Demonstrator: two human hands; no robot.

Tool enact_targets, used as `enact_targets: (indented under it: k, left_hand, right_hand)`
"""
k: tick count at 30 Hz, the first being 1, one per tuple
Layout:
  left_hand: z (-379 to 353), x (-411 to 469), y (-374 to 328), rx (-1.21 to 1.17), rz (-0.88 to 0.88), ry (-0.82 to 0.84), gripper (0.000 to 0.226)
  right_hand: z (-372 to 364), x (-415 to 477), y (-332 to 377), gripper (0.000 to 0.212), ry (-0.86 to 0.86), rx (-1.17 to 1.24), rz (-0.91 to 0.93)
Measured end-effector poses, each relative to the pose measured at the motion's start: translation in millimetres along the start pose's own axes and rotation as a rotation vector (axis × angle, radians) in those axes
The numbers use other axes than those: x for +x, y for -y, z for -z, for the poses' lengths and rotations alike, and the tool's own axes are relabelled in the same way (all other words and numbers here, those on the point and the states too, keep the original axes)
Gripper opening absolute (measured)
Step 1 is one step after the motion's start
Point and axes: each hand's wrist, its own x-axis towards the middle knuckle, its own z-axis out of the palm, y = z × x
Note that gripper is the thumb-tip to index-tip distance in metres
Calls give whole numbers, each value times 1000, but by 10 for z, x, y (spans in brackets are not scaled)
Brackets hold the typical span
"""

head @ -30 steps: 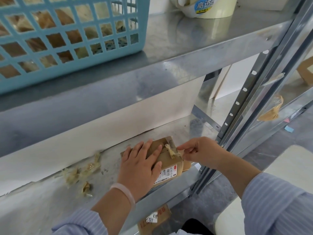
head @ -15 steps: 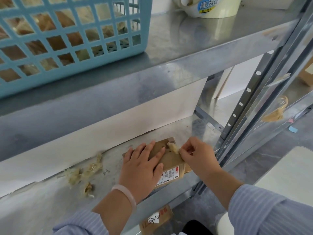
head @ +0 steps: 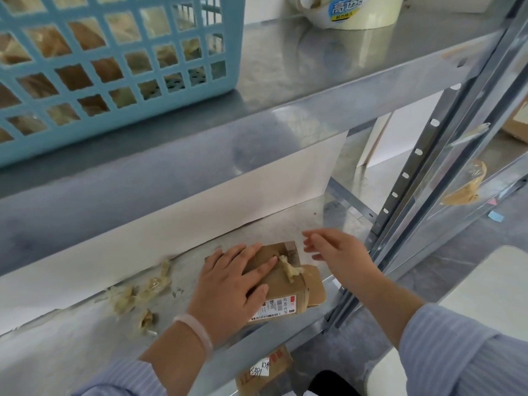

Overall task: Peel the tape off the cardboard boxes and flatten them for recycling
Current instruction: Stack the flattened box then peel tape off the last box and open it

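The small cardboard box lies on the lower metal shelf, close to its near edge and toward the right end, not far from the upright post. The left hand lies flat on top of the box, fingers straight and spread, pressing it down without curling round it; a pale bracelet sits on that wrist. A crumpled strip of tape stands up from the right part of the box top, just past the left fingertips. A white label shows on the near face of the box. The right hand hovers just right of the box, released, fingers loosely spread and holding nothing; it is a little blurred. Left of the box, scraps of peeled tape lie scattered on the shelf. On the upper shelf a blue basket stands at the left with brown cardboard showing through its holes, and a roll of tape sits at the far right
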Motion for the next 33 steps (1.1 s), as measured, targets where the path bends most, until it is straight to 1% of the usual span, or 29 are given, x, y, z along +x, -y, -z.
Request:
enact_targets:
  k: [1, 3, 4, 6, 9, 10, 13, 15, 17, 19, 21, 23, 26, 28, 30, 33]
  left_hand:
    - [10, -4, 11, -9, -12, 5, 51]
    - [40, -7, 29, -30, -37, 12, 50]
    - [54, -8, 37, -38, -48, 19, 50]
    - [67, -11, 55, -45, -67, 24, 49]
    - [66, -15, 65, -51, -78, 20, 48]
    - [64, -14, 67, -51, -79, 19, 48]
    - [58, -11, 70, -43, -78, 19, 48]
    - [55, -9, 71, -32, -79, 19, 49]
    - [52, -7, 67, -30, -76, 18, 49]
    - [50, -7, 64, -30, -73, 15, 48]
    - [51, -7, 62, -30, -74, 12, 48]
    - [55, -7, 60, -31, -74, 13, 48]
    - [58, -6, 57, -33, -71, 12, 48]
    - [60, -3, 55, -29, -71, 12, 48]
    - [57, -3, 59, -23, -76, 9, 47]
    - [49, -10, 60, -16, -77, 7, 47]
  right_hand:
    - [-19, 105, 21, 18, 76, 7, -79]
    - [-52, 252, 23, 22, 261, -13, -185]
    - [-64, 295, 19, 23, 325, -22, -235]
    - [-78, 344, 23, 21, 384, -49, -308]
    - [-78, 395, 70, 16, 369, -56, -301]
    - [-72, 406, 102, 14, 366, -74, -271]
    - [-55, 419, 203, 14, 390, -185, -106]
    - [-64, 410, 283, 8, 384, -366, 1]
    - [-96, 405, 340, 10, 339, -598, 76]
    - [-127, 391, 412, 12, 308, -715, 79]
    - [-141, 373, 489, 10, 325, -787, 81]
    - [-154, 368, 549, 14, 342, -840, 90]
    - [-168, 349, 602, 14, 321, -902, 105]
    - [-182, 348, 619, 14, 312, -1004, 135]
    - [-216, 350, 637, 21, 300, -1097, 157]
    - [-260, 361, 644, 19, 282, -1135, 151]
